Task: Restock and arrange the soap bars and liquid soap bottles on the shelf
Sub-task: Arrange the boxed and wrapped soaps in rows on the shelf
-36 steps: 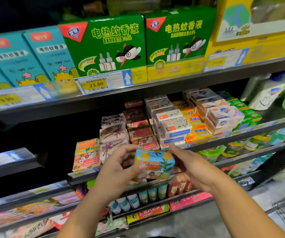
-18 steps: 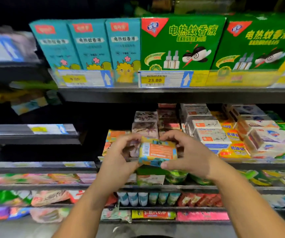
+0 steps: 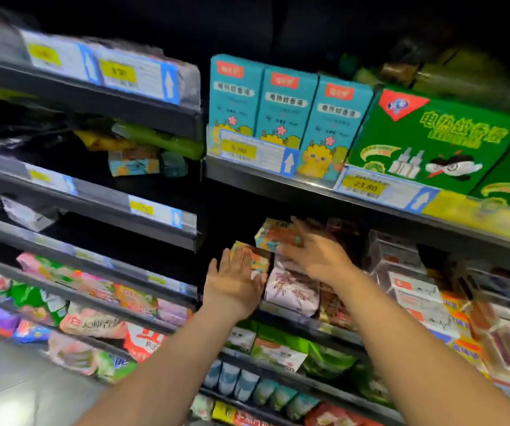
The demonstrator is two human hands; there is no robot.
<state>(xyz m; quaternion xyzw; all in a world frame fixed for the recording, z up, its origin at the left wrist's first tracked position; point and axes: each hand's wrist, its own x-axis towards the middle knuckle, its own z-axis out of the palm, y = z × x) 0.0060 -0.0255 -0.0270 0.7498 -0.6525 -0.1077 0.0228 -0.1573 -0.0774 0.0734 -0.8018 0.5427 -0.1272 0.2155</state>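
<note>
Two bare forearms reach up from the bottom edge toward the soap shelf. One level below it stands a row of pale containers, too blurred to identify. The left hand is spread flat with its fingers straight, holding nothing, its fingertips laid against the front of the lower soap box, an orange and teal carton at the left end of the shelf. The right hand is likewise flat and grasps nothing; its straight fingers reach to the upper soap box, which sits on top of the lower one, though motion blur hides whether they press it. Just beside the left hand, under the right wrist, stand floral-wrapped soap bars. Further right lie stacks of white and orange soap cartons. On the shelf above stand three teal boxes and a green box, with a yellow price tag reading 23.80.
</note>
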